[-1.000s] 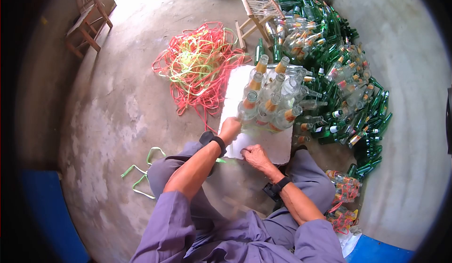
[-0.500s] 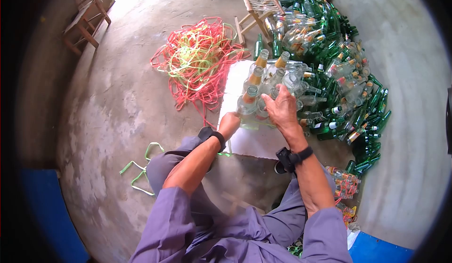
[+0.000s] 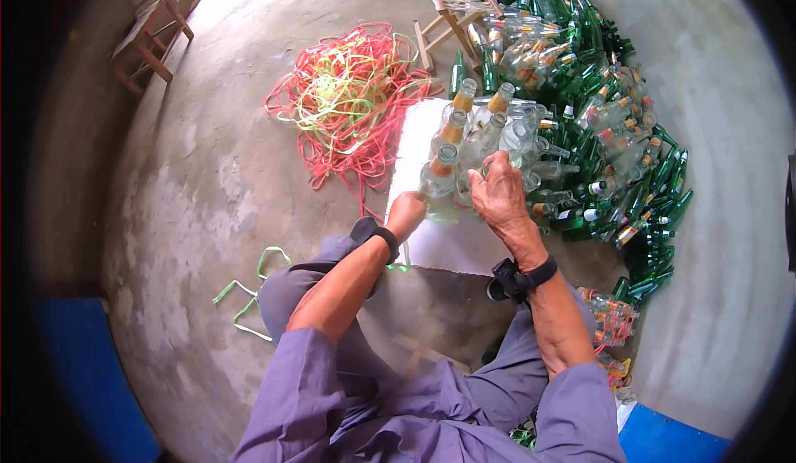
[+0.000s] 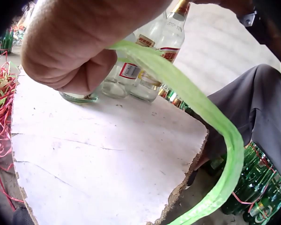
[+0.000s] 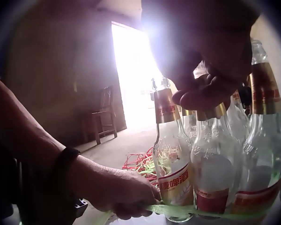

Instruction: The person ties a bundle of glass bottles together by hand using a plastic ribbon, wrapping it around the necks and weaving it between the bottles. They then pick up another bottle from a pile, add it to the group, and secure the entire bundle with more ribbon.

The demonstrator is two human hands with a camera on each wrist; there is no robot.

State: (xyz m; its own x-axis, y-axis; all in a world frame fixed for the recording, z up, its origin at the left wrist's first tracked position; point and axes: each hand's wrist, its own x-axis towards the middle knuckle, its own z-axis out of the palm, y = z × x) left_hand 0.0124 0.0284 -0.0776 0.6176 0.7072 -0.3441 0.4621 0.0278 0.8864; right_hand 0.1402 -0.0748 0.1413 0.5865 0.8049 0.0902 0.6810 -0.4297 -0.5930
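Note:
Clear glass bottles with gold neck labels (image 3: 438,173) stand grouped on a white board (image 3: 448,247). A green strap (image 5: 215,214) runs round their lower part. My left hand (image 3: 406,214), fingers curled, pinches this strap (image 4: 196,96) beside the nearest left bottle; in the left wrist view the fist (image 4: 79,51) has the strap coming out of it. My right hand (image 3: 502,193) is at the neck of a front bottle; from the right wrist view its fingers (image 5: 199,98) are curled about the top of that bottle (image 5: 210,164).
Green and clear bottles (image 3: 597,131) lie heaped at the right. A tangle of red and green straps (image 3: 348,106) is on the floor beyond the board's left side. A wooden folding stool (image 3: 452,19) stands behind, a chair (image 3: 153,40) far left. A loose green strap (image 3: 249,293) lies near my left knee.
My right hand has risen from the board's near edge to the bottle necks and stays there. My left hand has kept its grip on the strap, hardly moving.

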